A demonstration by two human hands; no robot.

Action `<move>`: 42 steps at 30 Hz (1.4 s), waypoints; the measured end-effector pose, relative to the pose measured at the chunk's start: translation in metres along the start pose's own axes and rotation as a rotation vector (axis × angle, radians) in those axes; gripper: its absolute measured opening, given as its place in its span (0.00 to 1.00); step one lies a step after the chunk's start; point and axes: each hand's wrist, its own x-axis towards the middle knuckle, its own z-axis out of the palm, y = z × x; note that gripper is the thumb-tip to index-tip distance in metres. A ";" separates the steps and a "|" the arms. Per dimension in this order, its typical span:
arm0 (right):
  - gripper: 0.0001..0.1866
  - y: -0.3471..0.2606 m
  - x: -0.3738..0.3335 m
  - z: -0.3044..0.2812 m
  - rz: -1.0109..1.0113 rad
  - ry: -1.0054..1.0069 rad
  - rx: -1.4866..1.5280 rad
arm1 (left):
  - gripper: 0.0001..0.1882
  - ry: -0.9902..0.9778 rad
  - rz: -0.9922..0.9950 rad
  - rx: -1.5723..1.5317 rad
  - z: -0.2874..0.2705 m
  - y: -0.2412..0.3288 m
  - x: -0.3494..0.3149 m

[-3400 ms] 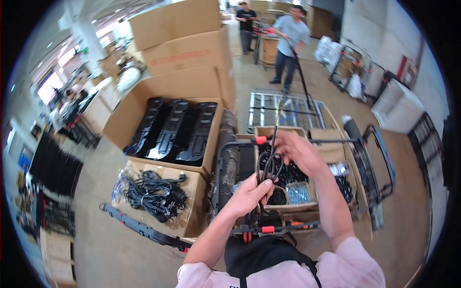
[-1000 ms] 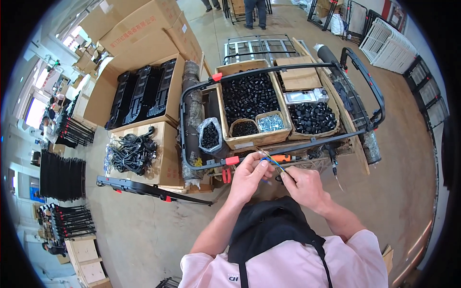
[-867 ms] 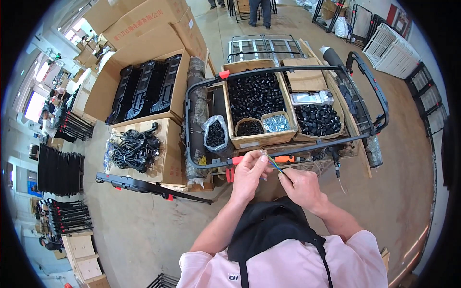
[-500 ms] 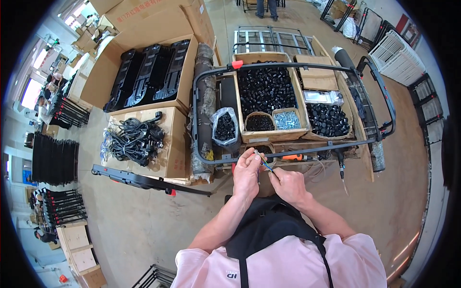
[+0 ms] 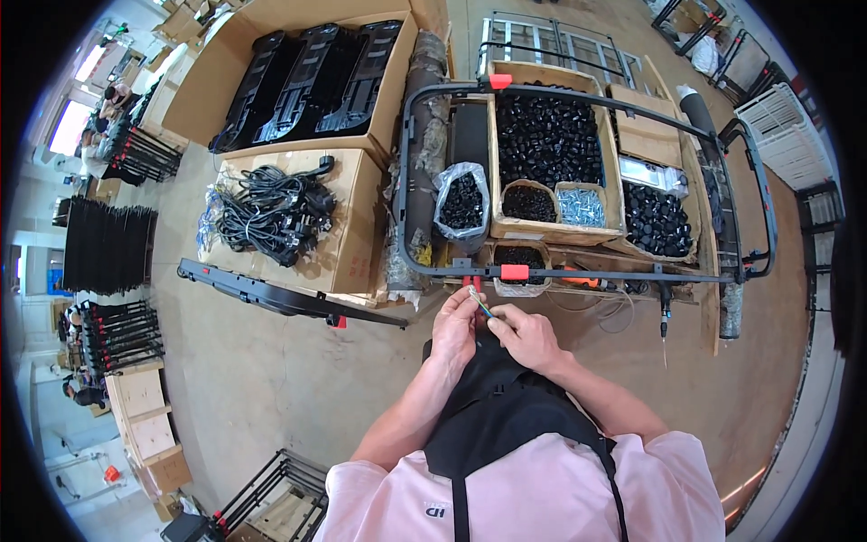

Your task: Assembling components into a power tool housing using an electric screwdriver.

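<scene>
My left hand (image 5: pixel 456 327) pinches the end of a thin bundle of coloured wires (image 5: pixel 481 305), held in front of my chest. The strands look blue and yellow-green, with a pale tip at the left fingers. Farther down the same wires, my right hand (image 5: pixel 531 338) closes on them with thumb and forefinger. Just beyond both hands runs the near bar of a black tubular frame (image 5: pixel 596 271), with a red clip (image 5: pixel 514 271) on it. Whatever lies inside my curled fingers is hidden.
Under the frame stand a box of black caps (image 5: pixel 549 135), a tub of screws (image 5: pixel 581 208) and a bag of black parts (image 5: pixel 462 203). Power cords (image 5: pixel 275 212) lie on a carton at left, beside a black rail (image 5: pixel 289 294). An orange-handled tool (image 5: pixel 580 278) sits behind the near bar.
The view has shifted, so the bench and frame appear farther right and higher. Both hands still hold the wires; the red clip on the near bar now shows clear of them.
</scene>
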 end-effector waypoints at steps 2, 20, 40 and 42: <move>0.12 0.000 0.007 0.009 0.221 -0.181 0.113 | 0.13 -0.005 0.076 0.075 -0.010 -0.002 -0.002; 0.09 0.021 0.033 0.078 -0.134 -0.004 -0.131 | 0.12 0.027 0.040 0.285 -0.044 0.024 0.017; 0.11 0.028 0.037 0.097 0.282 -0.158 0.059 | 0.11 0.124 0.190 0.762 -0.031 0.047 0.038; 0.11 0.030 0.036 0.100 0.243 -0.114 0.115 | 0.11 0.130 0.257 0.828 -0.030 0.047 0.037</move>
